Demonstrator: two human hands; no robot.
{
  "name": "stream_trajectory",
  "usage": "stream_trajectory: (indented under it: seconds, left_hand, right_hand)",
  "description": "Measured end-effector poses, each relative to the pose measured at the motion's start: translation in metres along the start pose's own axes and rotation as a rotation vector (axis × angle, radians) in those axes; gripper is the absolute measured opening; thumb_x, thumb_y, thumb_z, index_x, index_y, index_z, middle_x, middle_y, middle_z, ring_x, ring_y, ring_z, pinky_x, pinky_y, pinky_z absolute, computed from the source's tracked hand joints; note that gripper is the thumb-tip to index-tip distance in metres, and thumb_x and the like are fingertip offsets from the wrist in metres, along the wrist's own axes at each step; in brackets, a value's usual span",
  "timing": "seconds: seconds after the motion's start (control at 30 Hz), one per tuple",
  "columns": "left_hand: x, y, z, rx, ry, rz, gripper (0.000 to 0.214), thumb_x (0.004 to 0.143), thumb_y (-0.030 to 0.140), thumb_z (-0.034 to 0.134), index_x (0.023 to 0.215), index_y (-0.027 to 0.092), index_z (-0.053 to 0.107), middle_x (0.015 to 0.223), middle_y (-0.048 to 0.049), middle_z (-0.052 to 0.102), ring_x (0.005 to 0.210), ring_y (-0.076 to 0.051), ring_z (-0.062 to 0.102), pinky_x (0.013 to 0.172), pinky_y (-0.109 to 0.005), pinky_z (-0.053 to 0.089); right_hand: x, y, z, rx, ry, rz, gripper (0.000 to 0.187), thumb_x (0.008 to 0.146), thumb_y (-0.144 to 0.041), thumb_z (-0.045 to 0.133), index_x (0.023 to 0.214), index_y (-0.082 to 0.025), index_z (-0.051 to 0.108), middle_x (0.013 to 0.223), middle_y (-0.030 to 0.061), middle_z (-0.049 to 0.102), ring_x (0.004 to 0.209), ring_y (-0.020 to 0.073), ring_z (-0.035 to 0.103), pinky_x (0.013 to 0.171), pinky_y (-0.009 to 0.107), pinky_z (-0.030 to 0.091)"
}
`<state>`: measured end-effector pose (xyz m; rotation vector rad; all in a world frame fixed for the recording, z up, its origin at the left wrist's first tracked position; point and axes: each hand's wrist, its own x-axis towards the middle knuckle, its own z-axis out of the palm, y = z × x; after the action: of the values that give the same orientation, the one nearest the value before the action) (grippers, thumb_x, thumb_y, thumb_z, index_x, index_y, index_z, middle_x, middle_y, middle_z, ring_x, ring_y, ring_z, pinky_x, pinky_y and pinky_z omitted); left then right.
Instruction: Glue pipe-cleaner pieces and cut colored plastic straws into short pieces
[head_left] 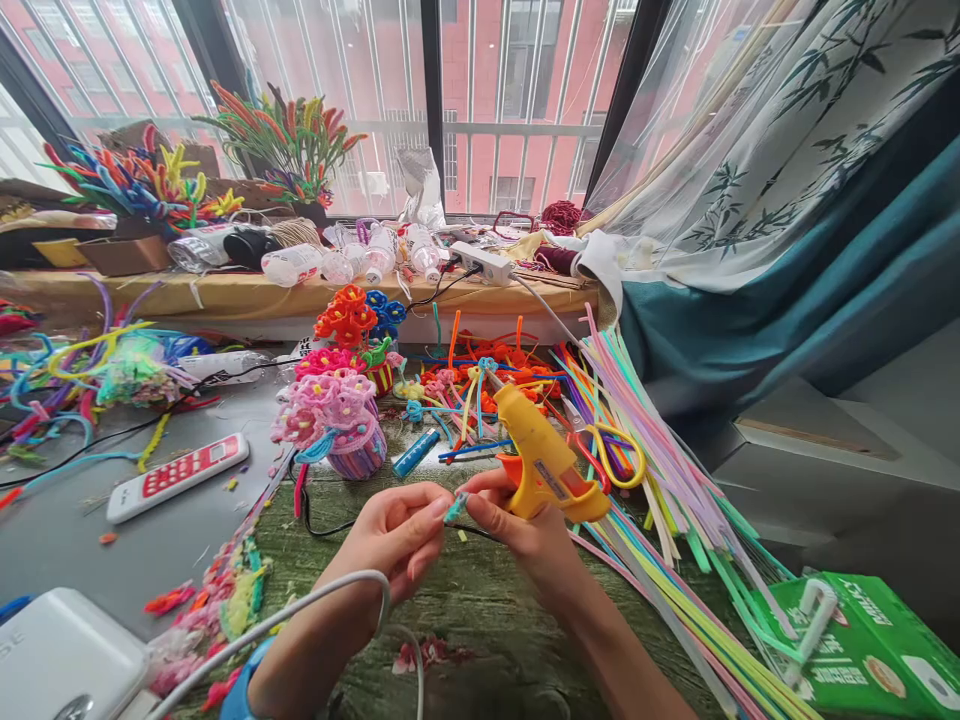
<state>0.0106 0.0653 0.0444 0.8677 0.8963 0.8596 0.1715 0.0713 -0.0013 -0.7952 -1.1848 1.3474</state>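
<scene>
A window [433, 100] is filling the upper frame. Below center, the left hand [400, 540] and right hand [525, 530] are pinching a teal piece [455, 508]; whether the right is also holding the glue gun [546, 452] is unclear.

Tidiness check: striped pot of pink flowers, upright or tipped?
Upright: the striped pot stands base down, with its pink flowers at the top.

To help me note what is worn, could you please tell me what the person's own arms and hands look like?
Each grip, left hand and right hand, is ungloved. The left forearm has a blue edge, perhaps a sleeve, towards the elbow; a white cable crosses in front. The right forearm is bare as far as it shows.
</scene>
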Motion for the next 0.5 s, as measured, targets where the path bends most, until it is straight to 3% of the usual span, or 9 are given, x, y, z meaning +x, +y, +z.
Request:
stream_trajectory:
  seconds: [0.27,0.5]
  left_hand:
    - [0.001,0.000,0.000,-0.012,-0.004,0.005,0.038,0.065,0.048,0.081,0.071,0.015,0.063,0.036,0.0098,0.043,0.027,0.002,0.022,0.027,-0.009,0.017]
    - [-0.005,0.008,0.011,0.111,0.227,0.058,0.045,0.059,0.053,0.082,0.071,0.015,0.062,0.048,0.0064,0.051,0.038,-0.001,0.039,0.036,-0.010,0.027]
  right_hand:
    - [-0.003,-0.002,-0.002,-0.045,-0.024,0.026,0.019,0.078,-0.041,0.075,0.085,-0.023,0.070,0.062,-0.0060,0.045,0.058,0.0095,0.042,0.054,0.023,0.033]
    - [-0.005,-0.019,0.004,-0.237,0.027,0.001,0.027,0.080,-0.046,0.069,0.082,-0.019,0.068,0.059,-0.0052,0.043,0.054,0.0110,0.040,0.051,0.025,0.034]
